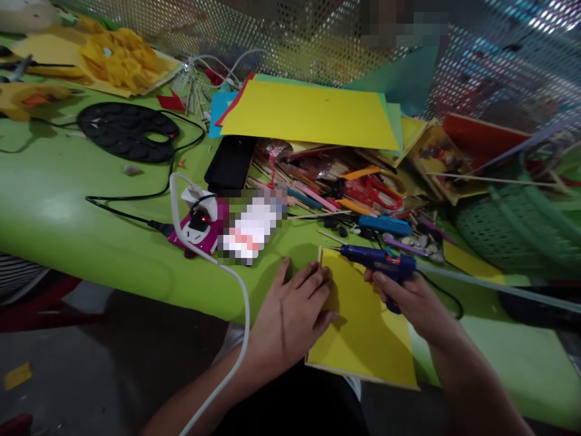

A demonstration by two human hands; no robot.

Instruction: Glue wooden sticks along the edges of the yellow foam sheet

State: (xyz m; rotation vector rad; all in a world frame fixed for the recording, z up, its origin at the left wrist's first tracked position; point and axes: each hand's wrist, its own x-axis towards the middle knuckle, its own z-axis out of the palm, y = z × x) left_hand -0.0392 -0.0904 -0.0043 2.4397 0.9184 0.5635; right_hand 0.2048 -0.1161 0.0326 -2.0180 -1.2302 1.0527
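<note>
A yellow sheet (363, 333) with thin wooden sticks along its left and bottom edges lies at the table's front edge. My left hand (295, 309) rests flat over its left side, fingers stretched out and touching the edge stick (320, 255). In my right hand (408, 297) is a blue hot glue gun (376, 259), its fingers wrapped round the handle. The gun's nozzle points left, just above the sheet's top left corner. A long pale glue stick (490, 284) sticks out of the back of the gun.
A pink-and-white power strip (197, 227), a blurred lit phone (252, 230) and a white cable (247, 303) are on the left. Behind lie stacked coloured sheets (308, 115), pens, sticks and red scissors (385, 197). A green basket (503, 224) stands right; a black palette (127, 130) lies far left.
</note>
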